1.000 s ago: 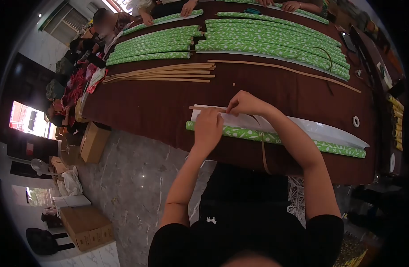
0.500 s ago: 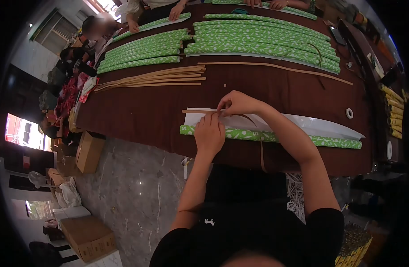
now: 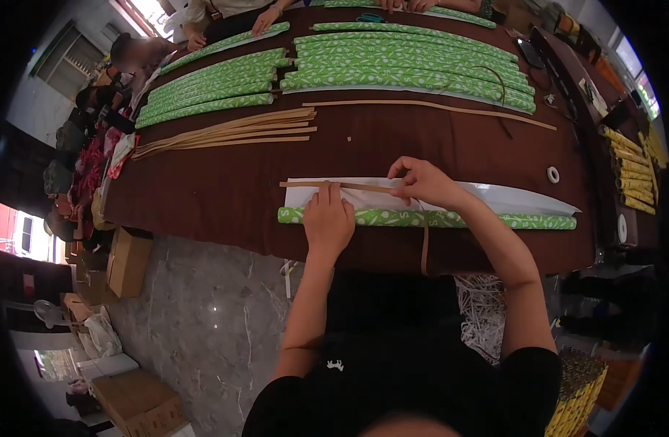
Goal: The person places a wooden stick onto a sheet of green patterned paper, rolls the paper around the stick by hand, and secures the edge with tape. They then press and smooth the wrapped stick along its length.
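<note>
In front of me lies a green patterned paper roll (image 3: 520, 220), its loose white edge (image 3: 498, 197) spread out on the far side. A narrow brown strip (image 3: 365, 187) runs along the left part of that white edge. My left hand (image 3: 329, 220) rests on the roll and white paper, fingers stretched out and pressing the strip down. Farther right along the strip, my right hand (image 3: 428, 183) pinches it between thumb and fingers. From there the strip's loose part bends down over the roll and hangs toward the table's front edge.
Several finished-looking green rolls (image 3: 407, 62) lie across the brown-covered table (image 3: 225, 182). Loose brown strips (image 3: 240, 130) are bundled at left. A white tape roll (image 3: 553, 175) sits at right. Co-workers' hands (image 3: 265, 20) handle rolls at the far side. Cardboard boxes (image 3: 129, 262) stand on the floor.
My right hand has slid right along the strip, away from my left hand, leaving more strip lying straight. My left hand stays on the paper. The whole view has shifted slightly.
</note>
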Available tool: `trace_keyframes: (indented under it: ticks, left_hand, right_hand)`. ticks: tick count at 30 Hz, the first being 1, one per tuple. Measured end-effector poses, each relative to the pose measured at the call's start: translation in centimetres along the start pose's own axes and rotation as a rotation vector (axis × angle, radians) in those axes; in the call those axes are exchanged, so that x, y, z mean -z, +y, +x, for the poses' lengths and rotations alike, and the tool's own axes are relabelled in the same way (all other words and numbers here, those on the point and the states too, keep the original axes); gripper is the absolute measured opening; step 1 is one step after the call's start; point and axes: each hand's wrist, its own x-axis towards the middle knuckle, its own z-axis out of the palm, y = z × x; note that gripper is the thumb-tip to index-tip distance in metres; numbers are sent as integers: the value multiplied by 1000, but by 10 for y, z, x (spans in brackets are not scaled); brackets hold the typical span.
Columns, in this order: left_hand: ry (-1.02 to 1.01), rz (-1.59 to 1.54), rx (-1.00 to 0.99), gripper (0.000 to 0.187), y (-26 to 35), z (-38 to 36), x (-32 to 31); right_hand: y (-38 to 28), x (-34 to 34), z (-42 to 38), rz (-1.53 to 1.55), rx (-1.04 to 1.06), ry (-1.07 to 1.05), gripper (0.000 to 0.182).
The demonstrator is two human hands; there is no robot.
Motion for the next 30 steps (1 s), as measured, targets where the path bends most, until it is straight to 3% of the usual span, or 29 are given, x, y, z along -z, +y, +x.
trace_keyframes:
  ticks: [8, 18, 24, 30]
  left_hand:
    - [-14, 45, -33, 30, -1, 0, -2]
    - [-18, 50, 5, 33, -2, -1, -5]
    - [35, 7, 6, 25, 0, 1, -1]
    - [-88, 135, 10, 21, -5, 4, 12]
  right_hand:
    - [14, 34, -59, -26, -94, 263, 28]
    - [1, 34, -54, -8, 4, 235, 27]
    - [4, 35, -55, 54, 13, 250, 25]
    - [9, 39, -54, 114, 4, 233, 25]
